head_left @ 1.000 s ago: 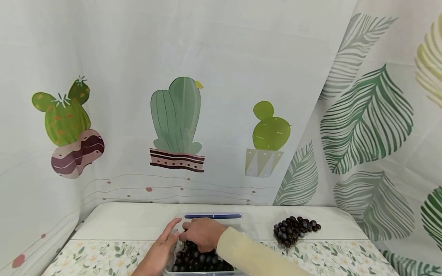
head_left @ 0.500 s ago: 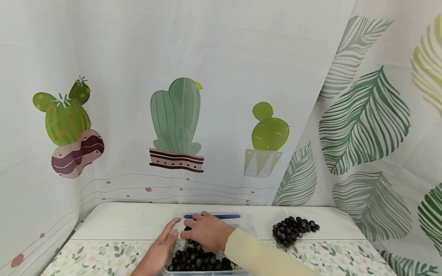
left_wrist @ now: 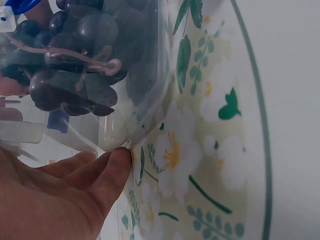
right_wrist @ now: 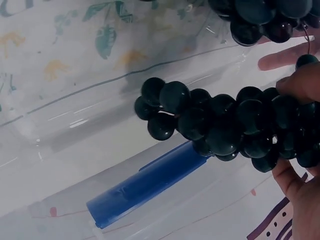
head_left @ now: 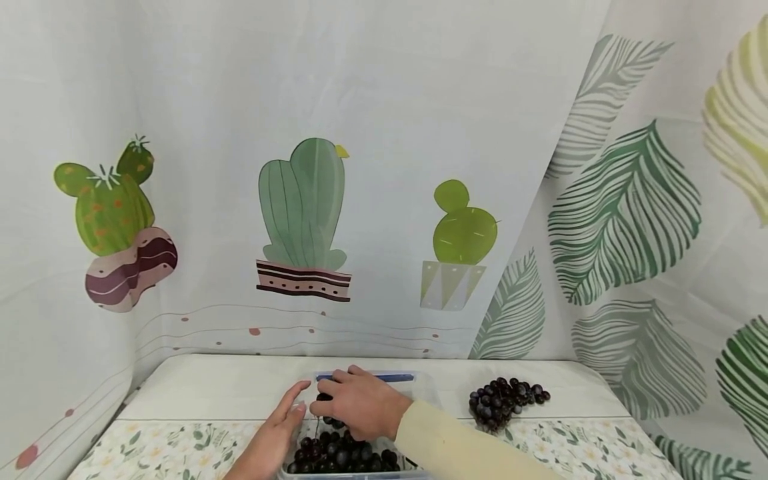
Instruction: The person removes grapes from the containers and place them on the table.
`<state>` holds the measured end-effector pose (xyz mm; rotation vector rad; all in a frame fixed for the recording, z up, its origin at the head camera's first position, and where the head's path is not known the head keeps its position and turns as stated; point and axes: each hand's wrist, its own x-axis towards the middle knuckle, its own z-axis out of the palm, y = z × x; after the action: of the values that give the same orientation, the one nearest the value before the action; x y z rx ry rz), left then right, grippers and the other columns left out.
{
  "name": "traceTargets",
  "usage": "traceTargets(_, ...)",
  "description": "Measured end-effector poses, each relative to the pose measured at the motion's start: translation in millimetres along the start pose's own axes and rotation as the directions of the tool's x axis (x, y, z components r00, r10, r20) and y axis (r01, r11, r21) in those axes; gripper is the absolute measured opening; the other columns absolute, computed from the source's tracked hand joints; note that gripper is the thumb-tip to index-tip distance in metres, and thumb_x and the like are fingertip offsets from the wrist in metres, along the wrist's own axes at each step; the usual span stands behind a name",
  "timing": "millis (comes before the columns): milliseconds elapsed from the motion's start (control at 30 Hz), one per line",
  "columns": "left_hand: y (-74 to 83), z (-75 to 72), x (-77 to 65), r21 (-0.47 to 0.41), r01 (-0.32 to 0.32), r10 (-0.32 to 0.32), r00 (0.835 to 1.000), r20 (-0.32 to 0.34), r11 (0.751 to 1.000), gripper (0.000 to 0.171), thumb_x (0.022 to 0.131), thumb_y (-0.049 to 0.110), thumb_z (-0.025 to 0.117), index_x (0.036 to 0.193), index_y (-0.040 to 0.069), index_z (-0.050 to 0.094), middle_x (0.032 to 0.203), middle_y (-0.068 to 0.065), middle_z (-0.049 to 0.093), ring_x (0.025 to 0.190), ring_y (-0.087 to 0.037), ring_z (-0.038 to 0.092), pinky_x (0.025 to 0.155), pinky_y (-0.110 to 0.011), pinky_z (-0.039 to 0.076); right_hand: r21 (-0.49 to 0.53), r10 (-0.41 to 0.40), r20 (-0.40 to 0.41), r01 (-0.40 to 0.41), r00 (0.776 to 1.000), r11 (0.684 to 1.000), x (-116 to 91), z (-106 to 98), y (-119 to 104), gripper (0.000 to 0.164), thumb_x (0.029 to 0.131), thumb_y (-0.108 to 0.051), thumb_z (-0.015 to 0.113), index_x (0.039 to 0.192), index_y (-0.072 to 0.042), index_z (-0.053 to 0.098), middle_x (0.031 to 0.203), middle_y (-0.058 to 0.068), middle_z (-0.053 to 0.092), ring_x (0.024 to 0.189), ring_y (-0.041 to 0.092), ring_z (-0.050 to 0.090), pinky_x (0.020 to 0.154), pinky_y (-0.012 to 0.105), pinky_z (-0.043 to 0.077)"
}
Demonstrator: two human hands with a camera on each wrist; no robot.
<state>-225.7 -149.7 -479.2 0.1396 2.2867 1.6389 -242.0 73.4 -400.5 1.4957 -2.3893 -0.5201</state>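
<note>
A transparent plastic box (head_left: 427,393) stands at the table's near middle, with dark grapes (head_left: 345,455) in its near part. Straight fingers of my left hand (head_left: 270,433) rest along the box's left side; the left wrist view shows fingertips (left_wrist: 120,155) at its lower edge. Over the inside of the box, my right hand (head_left: 367,403) grips a bunch of dark grapes (right_wrist: 220,120) between thumb and fingers. Part of that bunch is hidden behind the hand in the head view. Through the box wall, a pinkish stem (left_wrist: 70,56) shows among the grapes.
A blue latch (head_left: 393,378) runs along the box's far edge. Another bunch of dark grapes (head_left: 504,402) lies on the table to the right. A flowered cloth (head_left: 180,447) covers the table's front part, and a printed curtain (head_left: 384,200) hangs behind.
My right hand has risen slightly and moved toward the box's far edge with its grape bunch, uncovering more grapes below. The left hand stays at the box's side. The view has shifted slightly.
</note>
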Motion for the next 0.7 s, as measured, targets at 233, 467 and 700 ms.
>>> traceTargets(233,-50.0,-7.3,34.7,-0.032,-0.019,0.019,1.0,0.006,0.999,0.086,0.095,0.083,0.044,0.165,0.038,0.023,0.175,-0.022,0.007,0.151,-0.062,0.025,0.107,-0.075,0.041,-0.018,0.032,-0.064,-0.033,0.997,0.999,-3,-5,-1,0.054,0.086,-0.037,0.088,0.133,-0.04,0.06,0.133,-0.011,0.059,0.108,0.008,0.059,0.09,0.025,0.052)
traceTargets(467,-13.8,-2.0,10.0,0.001,0.02,-0.02,1.0,-0.004,1.0,0.076,0.105,0.069,0.041,0.167,0.029,0.021,0.172,-0.028,0.015,0.148,-0.062,0.032,0.105,-0.071,0.045,-0.03,0.041,-0.116,-0.045,0.992,0.999,-6,-13,-1,0.054,0.083,-0.035,0.09,0.129,-0.038,0.062,0.131,-0.012,0.06,0.107,0.008,0.06,0.091,0.025,0.053)
traceTargets(700,-21.7,-4.2,15.3,-0.002,-0.011,0.011,1.0,0.014,1.0,0.073,0.107,0.066,0.037,0.167,0.029,0.019,0.172,-0.029,0.008,0.149,-0.064,0.026,0.106,-0.073,0.043,-0.035,0.042,-0.126,-0.047,0.991,0.998,-10,-21,5,0.051,0.085,-0.035,0.089,0.128,-0.037,0.062,0.129,-0.012,0.059,0.103,0.008,0.058,0.086,0.024,0.049)
